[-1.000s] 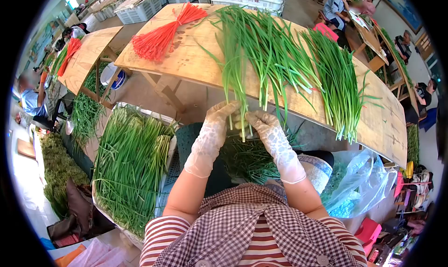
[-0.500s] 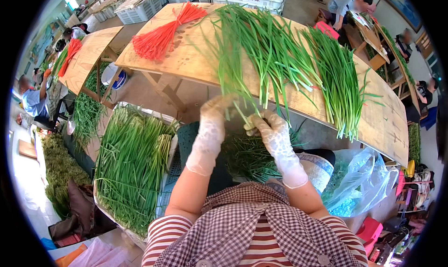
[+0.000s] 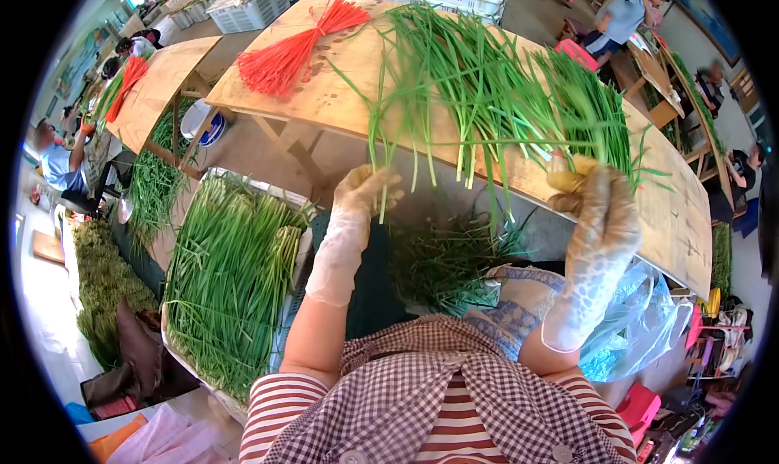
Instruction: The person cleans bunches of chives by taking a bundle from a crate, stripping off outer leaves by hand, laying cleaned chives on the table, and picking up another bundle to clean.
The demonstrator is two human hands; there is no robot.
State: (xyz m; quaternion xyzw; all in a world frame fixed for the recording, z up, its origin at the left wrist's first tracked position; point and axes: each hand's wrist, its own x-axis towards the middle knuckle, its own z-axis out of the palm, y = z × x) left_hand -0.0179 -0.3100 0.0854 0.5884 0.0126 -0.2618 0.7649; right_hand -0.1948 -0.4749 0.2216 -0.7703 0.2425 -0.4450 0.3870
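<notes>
I wear gloves with clear sleeves on both hands. My left hand (image 3: pixel 367 190) is closed on a thin green garlic chive stalk (image 3: pixel 372 143) in front of the table edge. My right hand (image 3: pixel 599 208) is at the table's right front edge, its fingers pinched at the lower end of blurred chive leaves (image 3: pixel 599 135). Beyond that hand lies a neat chive bundle (image 3: pixel 613 111). A looser chive pile (image 3: pixel 479 83) spreads across the middle of the wooden table (image 3: pixel 324 111), some stalks hanging over its edge.
Red ties (image 3: pixel 296 50) lie fanned at the table's back left. A crate of chives (image 3: pixel 231 269) stands at my left. Chive scraps (image 3: pixel 446 261) lie below, with a clear plastic bag (image 3: pixel 649 310) at the right. People (image 3: pixel 623 18) work at other tables.
My hands have moved apart. The right hand has swung right and forward to the neat bundle, while the left stays near its place with a stalk. A person at upper right has risen.
</notes>
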